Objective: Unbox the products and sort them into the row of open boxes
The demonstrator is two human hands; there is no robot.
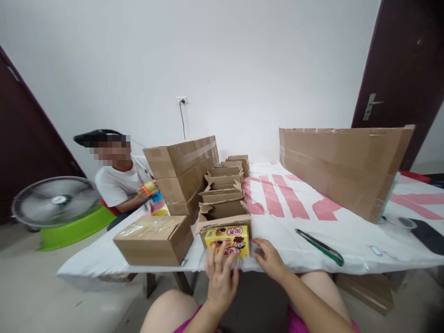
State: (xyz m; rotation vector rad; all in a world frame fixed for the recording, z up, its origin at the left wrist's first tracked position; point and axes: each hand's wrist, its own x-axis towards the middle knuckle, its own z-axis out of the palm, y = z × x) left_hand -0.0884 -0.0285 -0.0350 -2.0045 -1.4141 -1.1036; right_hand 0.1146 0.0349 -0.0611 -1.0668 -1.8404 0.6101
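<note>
A small yellow printed box (245, 235) with red lettering stands at the table's front edge, against the nearest open carton (225, 217). My left hand (221, 275) has its fingers spread over the front of the yellow box, touching it. Just right of that box, my right hand (269, 259) rests at the table edge with fingers apart and nothing in them. Behind the nearest carton, several more open cartons (222, 185) run back in a row, their flaps raised. What they contain is hidden from here.
A taped closed carton (149, 254) lies left, before a stack of cartons (176, 185). A green utility knife (322, 247) lies right, near a long cardboard panel (340, 171). A co-worker (121, 180) sits far left, holding something orange and yellow, beside a fan (57, 201).
</note>
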